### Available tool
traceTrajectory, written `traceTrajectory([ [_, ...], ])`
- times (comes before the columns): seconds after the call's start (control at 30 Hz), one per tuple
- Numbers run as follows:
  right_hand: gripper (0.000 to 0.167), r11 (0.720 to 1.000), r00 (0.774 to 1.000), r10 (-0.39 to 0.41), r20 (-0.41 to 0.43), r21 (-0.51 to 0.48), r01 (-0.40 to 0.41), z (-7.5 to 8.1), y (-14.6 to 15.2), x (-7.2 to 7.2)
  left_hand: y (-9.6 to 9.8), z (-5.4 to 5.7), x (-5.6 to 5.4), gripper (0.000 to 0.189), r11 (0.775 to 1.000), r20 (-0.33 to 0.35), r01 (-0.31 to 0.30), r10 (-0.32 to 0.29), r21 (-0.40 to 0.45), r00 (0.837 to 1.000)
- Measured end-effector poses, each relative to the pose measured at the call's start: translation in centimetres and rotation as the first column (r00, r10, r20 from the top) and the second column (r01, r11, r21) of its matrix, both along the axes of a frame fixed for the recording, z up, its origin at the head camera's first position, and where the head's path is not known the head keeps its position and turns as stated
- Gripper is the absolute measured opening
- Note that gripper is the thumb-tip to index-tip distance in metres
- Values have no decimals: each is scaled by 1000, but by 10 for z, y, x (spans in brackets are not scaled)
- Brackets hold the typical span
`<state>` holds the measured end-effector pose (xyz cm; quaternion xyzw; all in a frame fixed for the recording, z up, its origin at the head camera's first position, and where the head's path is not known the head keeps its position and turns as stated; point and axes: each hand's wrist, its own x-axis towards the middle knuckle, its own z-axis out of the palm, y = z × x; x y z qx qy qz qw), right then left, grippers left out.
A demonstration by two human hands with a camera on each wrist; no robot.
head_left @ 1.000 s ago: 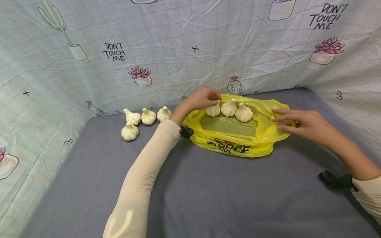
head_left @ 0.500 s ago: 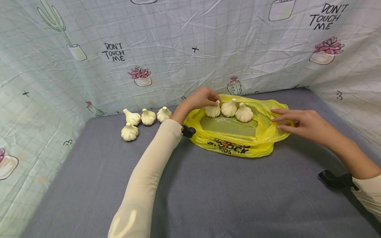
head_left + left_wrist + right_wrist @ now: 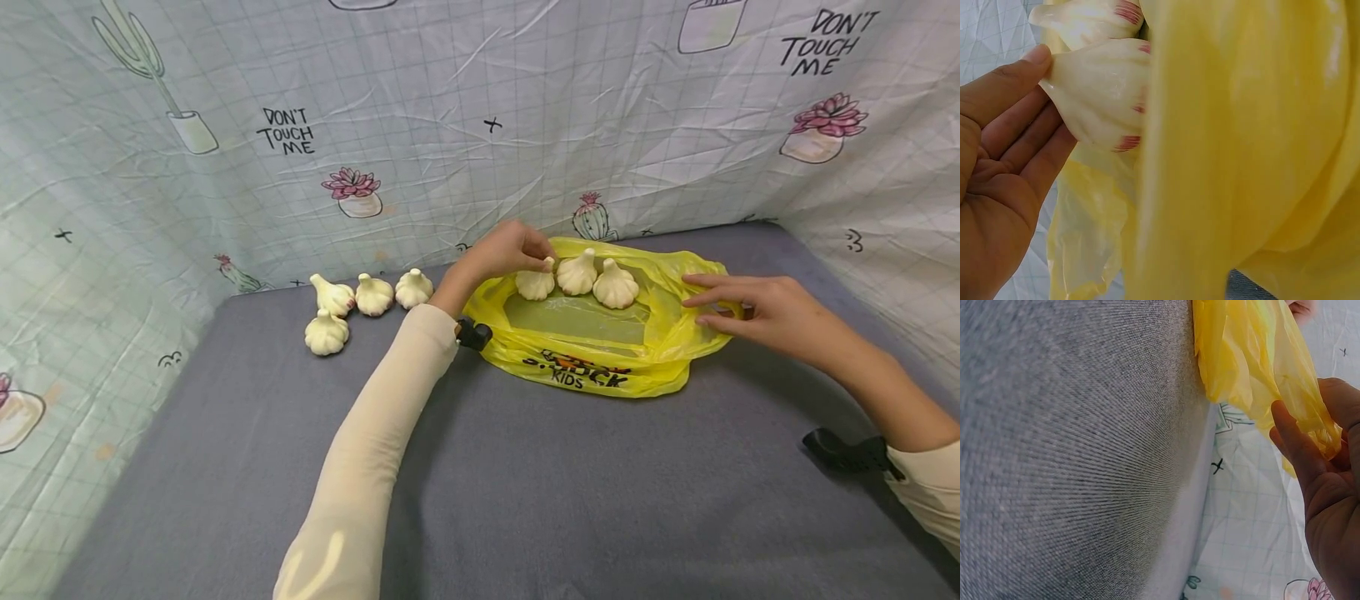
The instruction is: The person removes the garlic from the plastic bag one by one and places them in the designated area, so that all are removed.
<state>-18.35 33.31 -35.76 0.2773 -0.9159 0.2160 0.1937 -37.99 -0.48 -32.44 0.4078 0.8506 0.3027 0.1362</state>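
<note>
A yellow plastic bag [image 3: 600,367] with black lettering lies with its mouth open at the back of the table. Inside its far side stand three white garlic bulbs in a row. My left hand [image 3: 513,250] reaches over the bag's left rim and pinches the neck of the leftmost garlic bulb [image 3: 535,284]. In the left wrist view, thumb and fingers meet at the neck of this bulb [image 3: 1097,94], and yellow film hides its base. The bag's right end is held between the thumb and fingers of my right hand [image 3: 765,312], also seen in the right wrist view [image 3: 1329,462].
Several more garlic bulbs [image 3: 327,333] sit on the grey cloth [image 3: 562,483] left of the bag, close to my left forearm. A white printed curtain [image 3: 450,108] rises right behind the table and along both sides.
My left forearm has shifted slightly to the right, and the pinched garlic bulb has moved a touch left and down. The right hand and the bag are nearly still.
</note>
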Motion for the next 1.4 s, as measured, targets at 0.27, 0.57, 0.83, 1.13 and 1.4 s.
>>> traceTrajectory([
  [0.27,35,1000,1000,-5,16,-5,6,-1,-1,1,-6,-6,2,26,1000,-38,19,-19,0,999],
  [0.57,36,1000,1000,-8,-4,20,8,4,-3,0,-20,-1,12,30,998,-132,66,-68,-21,989],
  [0.83,35,1000,1000,-19,6,20,19,5,-4,1,-33,8,30,24,995,-183,99,-95,12,978],
  [1.13,35,1000,999,22,-32,9,-21,4,-1,1,-49,24,60,24,995,-219,77,-61,65,974],
  [1.4,35,1000,999,25,-36,9,-24,4,-2,1,-61,29,72,23,994,-240,53,-27,100,970],
])
